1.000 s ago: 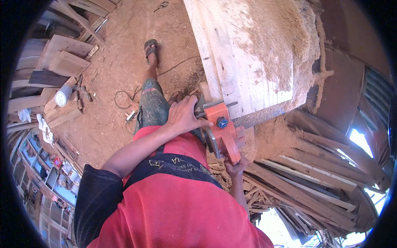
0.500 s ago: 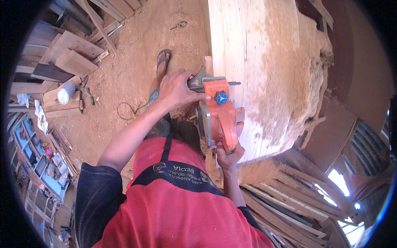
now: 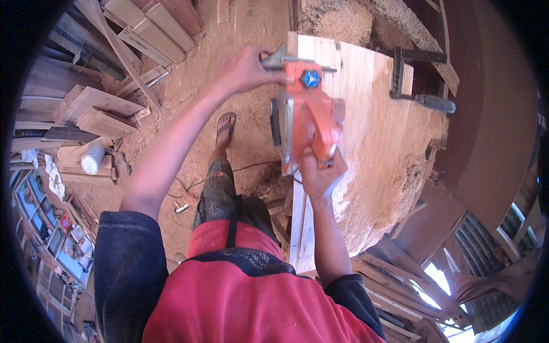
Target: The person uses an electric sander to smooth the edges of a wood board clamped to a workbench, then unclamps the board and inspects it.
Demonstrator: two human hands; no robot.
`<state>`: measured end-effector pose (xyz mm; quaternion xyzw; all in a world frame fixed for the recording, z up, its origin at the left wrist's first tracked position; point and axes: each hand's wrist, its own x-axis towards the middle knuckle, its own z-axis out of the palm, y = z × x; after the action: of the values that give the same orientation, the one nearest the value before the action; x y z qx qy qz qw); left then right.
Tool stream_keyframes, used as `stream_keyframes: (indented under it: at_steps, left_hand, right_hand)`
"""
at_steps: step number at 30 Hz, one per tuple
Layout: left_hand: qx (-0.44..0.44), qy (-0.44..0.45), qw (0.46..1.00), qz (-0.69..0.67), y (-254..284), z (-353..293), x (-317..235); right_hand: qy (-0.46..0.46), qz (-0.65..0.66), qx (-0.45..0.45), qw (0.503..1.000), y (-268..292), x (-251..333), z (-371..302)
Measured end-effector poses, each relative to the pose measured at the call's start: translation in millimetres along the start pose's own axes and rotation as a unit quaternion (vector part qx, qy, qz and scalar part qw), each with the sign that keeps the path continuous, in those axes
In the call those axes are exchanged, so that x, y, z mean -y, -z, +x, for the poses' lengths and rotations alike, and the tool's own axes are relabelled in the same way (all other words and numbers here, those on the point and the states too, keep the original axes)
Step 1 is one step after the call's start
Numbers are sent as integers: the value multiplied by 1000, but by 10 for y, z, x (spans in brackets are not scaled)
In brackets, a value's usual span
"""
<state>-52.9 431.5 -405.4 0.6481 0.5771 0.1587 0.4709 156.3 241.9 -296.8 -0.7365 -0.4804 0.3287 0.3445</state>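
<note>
In the head view, an orange electric hand planer (image 3: pixel 306 123) is sitting along the left edge of a pale wooden panel (image 3: pixel 374 120). The right hand (image 3: pixel 323 176) is wrapping round the planer's rear handle, closing on it firmly. The left hand (image 3: pixel 247 73) is holding the planer's front, half curled, its thumb lying on the orange housing beside a blue knob (image 3: pixel 310 79) and its fingers bending about a grey metal guide (image 3: pixel 275 58); the fingertips are staying out of sight. Sawdust (image 3: pixel 394 197) is covering much of the panel to the planer's right. A black clamp (image 3: pixel 396 74) is standing to the planer's upper right. A sandalled foot (image 3: pixel 226 128) is resting on the floor left of the planer. Well apart, farther left of the planer, a whitish can (image 3: pixel 92 159) is resting near some stacked boards (image 3: pixel 108 122).
</note>
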Motion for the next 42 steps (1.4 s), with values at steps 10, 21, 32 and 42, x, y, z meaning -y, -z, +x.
stream_keyframes:
  at_steps: [10,21,32,42]
  left_hand:
    - [4,-29,997,-74,1038,1522,-57]
    - [-70,-10,996,-61,-1210,-2106,-359]
    - [-52,10,993,-104,-1868,-3235,-359]
    - [-123,-21,989,-77,-663,-1211,-349]
  right_hand:
    - [185,-22,-65,980,-712,348,1744]
    - [8,-133,5,991,797,-581,-1794]
    - [-81,-29,12,996,1254,-1315,-3121]
    - [-31,85,-10,996,374,-402,-841]
